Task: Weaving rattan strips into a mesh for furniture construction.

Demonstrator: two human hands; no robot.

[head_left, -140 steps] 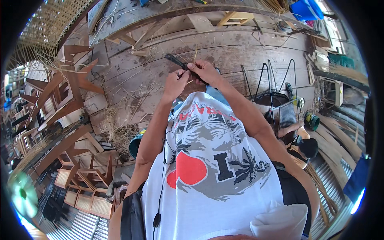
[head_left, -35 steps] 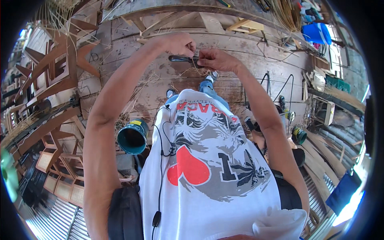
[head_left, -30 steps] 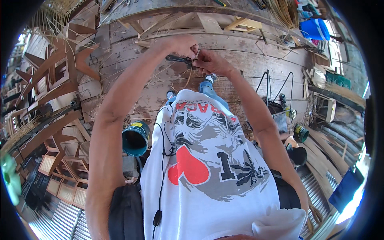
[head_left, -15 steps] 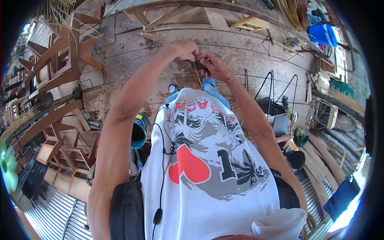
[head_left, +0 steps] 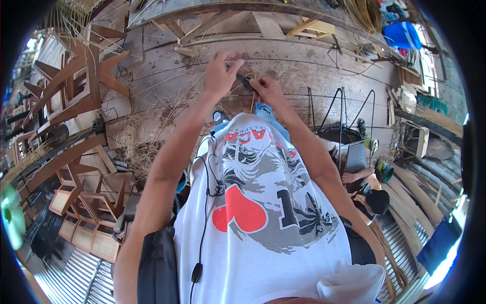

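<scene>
My left hand (head_left: 221, 74) is raised with its fingers apart, just left of a small dark piece (head_left: 246, 82) whose kind I cannot make out. My right hand (head_left: 269, 91) is closed at the right end of that piece, thumb and forefinger pinched together. A thin tan strip (head_left: 252, 104) shows at these fingertips and hangs down toward my lap. Part of what the right fingers grip is hidden.
Loose shavings (head_left: 139, 137) lie on the plank floor to my left, near wooden chair frames (head_left: 81, 71). A wooden bench (head_left: 217, 7) runs across the front. Black metal legs (head_left: 343, 109) stand at right, with another person (head_left: 374, 200) behind them.
My left hand has come away from the right hand, its fingers opening. The right hand stays by the dark piece. The teal bucket is now mostly hidden behind my left arm.
</scene>
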